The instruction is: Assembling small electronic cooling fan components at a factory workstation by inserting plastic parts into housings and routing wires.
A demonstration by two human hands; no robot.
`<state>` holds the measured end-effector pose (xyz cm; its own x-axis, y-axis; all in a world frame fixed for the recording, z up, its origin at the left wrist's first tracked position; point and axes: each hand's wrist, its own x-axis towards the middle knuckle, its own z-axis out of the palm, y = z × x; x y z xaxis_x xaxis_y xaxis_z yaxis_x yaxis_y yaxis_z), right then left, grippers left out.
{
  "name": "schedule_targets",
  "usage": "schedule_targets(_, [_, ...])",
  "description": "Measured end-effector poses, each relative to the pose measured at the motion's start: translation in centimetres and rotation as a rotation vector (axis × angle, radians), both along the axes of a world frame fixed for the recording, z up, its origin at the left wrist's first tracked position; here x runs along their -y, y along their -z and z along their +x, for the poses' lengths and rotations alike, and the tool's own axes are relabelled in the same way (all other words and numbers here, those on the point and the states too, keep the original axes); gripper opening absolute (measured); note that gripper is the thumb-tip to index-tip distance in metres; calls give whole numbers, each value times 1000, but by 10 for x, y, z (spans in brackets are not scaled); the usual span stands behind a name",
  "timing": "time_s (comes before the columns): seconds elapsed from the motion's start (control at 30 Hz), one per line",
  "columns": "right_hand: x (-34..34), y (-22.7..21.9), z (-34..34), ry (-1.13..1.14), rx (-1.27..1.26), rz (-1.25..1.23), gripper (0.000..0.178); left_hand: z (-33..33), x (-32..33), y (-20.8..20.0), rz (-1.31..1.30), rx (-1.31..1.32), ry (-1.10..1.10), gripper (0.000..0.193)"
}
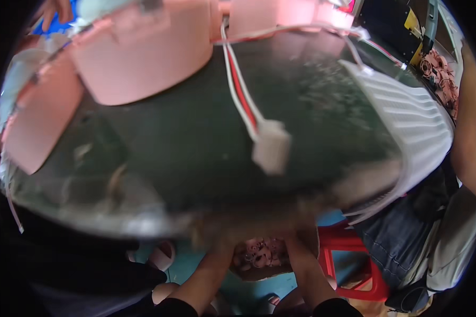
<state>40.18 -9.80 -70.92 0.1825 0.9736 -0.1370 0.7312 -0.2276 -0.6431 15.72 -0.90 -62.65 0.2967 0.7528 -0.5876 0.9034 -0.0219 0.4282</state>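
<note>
Both my forearms reach down from the lower edge toward a cardboard box (256, 277) below the table's near edge. My left forearm (206, 274) runs along the box's left side and my right forearm (307, 267) along its right. The table edge hides both hands, so their fingers and grip do not show. Between the arms, several small pink parts (264, 252) lie in the box. Close above the dark green tabletop (174, 142), a white connector (272, 148) ends a red-and-white cable (238, 90); it looks blurred.
Pink curved bins (148, 58) line the far side of the table. A white ribbed sheet (407, 111) overhangs its right edge. Below right are a red stool (354, 269) and a seated person's arm (468, 127). Another person's hand (55, 13) shows far left.
</note>
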Motion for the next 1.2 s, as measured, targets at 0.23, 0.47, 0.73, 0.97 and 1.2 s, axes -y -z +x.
schedule_targets(0.23, [21,-53,-33,151,-212,-282,55,-25,51,81,271,37,-261,94])
schedule_targets(0.47, [39,-95,-43,290,-416,-515,63,-31,68,-15,-164,235,-569,95])
schedule_targets(0.73, [48,-71,-68,424,-725,-719,66,-54,97,71,31,454,-675,103])
schedule_targets(0.97, [34,-41,-45,220,-464,-797,70,-27,107,135,-34,513,-737,114])
schedule_targets(1.2, [40,-48,-60,248,-1034,-590,68,-46,119,93,3,515,-885,114])
